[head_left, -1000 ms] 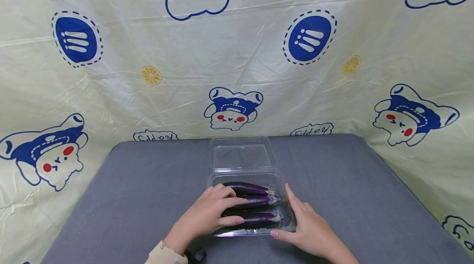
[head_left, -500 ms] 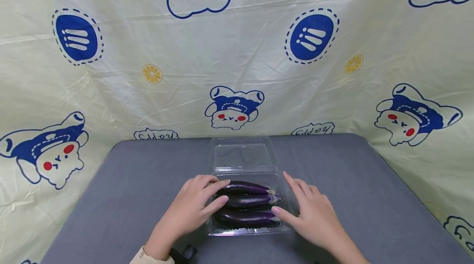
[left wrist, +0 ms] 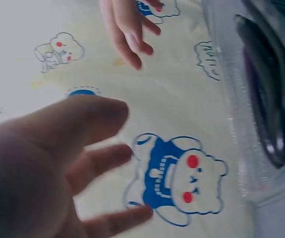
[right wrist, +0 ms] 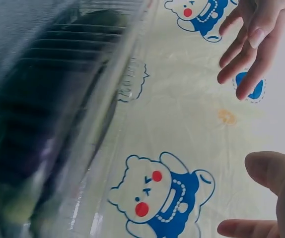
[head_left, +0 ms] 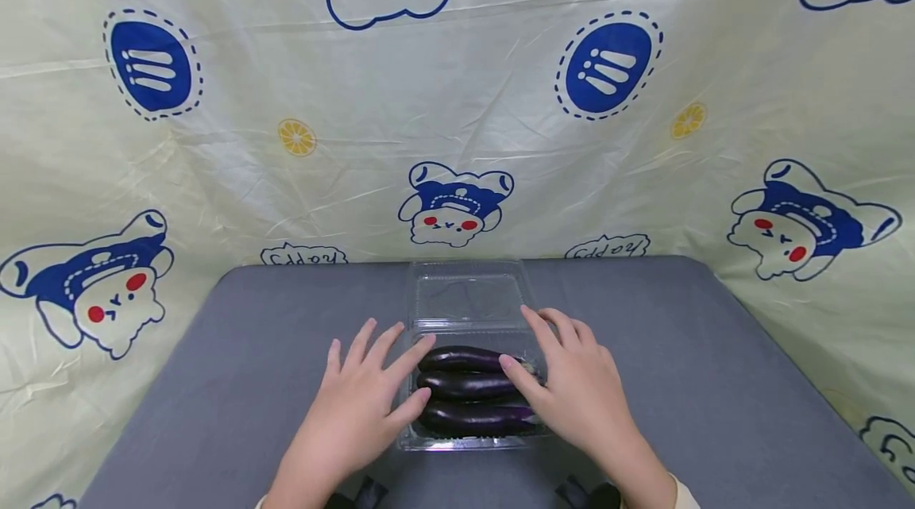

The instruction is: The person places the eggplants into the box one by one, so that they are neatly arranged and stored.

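Observation:
Three dark purple eggplants (head_left: 472,419) lie side by side in a clear plastic clamshell box (head_left: 465,444), their stem ends to the right. Its transparent lid (head_left: 468,296) is folded back flat behind the base. My left hand (head_left: 353,410) is over the box's left edge with fingers spread, holding nothing. Over the right end is my right hand (head_left: 581,386), fingers extended and thumb in front of the stem ends; whether it touches anything I cannot tell. In the left wrist view, eggplants (left wrist: 276,94) show through the box wall. The right wrist view shows an eggplant (right wrist: 38,114), blurred.
A grey cloth-covered table (head_left: 286,334) extends to both sides of the box. Behind it hangs a cream sheet (head_left: 486,120) printed with blue and red cartoon bears, which also fills much of both wrist views.
My left hand has let go of the eggplants and drawn left, its fingers spreading. My right hand has moved from the box's right side inward and farther back. The eggplants now lie slightly farther left.

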`<state>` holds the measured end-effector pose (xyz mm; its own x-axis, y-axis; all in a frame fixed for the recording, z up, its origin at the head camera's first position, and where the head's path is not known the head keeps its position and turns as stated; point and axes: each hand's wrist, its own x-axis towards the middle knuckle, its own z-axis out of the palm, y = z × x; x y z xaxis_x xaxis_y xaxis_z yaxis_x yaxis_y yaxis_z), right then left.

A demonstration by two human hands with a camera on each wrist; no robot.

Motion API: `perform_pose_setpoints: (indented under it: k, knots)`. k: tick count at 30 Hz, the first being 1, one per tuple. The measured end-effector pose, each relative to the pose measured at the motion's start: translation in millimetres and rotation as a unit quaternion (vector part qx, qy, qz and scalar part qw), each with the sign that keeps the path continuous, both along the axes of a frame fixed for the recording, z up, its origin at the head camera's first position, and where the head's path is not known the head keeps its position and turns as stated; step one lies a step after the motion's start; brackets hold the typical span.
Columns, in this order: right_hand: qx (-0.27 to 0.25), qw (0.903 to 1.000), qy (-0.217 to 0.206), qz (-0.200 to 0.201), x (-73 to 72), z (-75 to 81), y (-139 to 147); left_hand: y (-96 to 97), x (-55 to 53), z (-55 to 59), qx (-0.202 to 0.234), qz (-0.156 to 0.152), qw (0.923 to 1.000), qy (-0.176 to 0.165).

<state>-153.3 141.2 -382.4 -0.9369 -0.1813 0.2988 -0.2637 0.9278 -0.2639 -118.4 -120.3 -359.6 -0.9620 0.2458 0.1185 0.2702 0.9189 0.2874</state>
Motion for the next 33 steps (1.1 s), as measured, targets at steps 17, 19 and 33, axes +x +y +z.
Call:
perform_pose_setpoints:
  k: [17,19,33]
  knots:
    - [0.044,0.9988,0.012,-0.020,-0.3,17.0,-16,19.9,8.2,7.1,-0.041,0.146,0.9880,-0.030]
    - [0.045,0.9987,0.008,-0.020,-0.5,16.9,-16,19.9,7.7,6.1,-0.043,0.148,0.9874,-0.036]
    - [0.023,0.9996,-0.018,-0.004,-12.6,12.1,-8,12.4,-6.8,-6.8,-0.022,0.145,0.9887,-0.031]
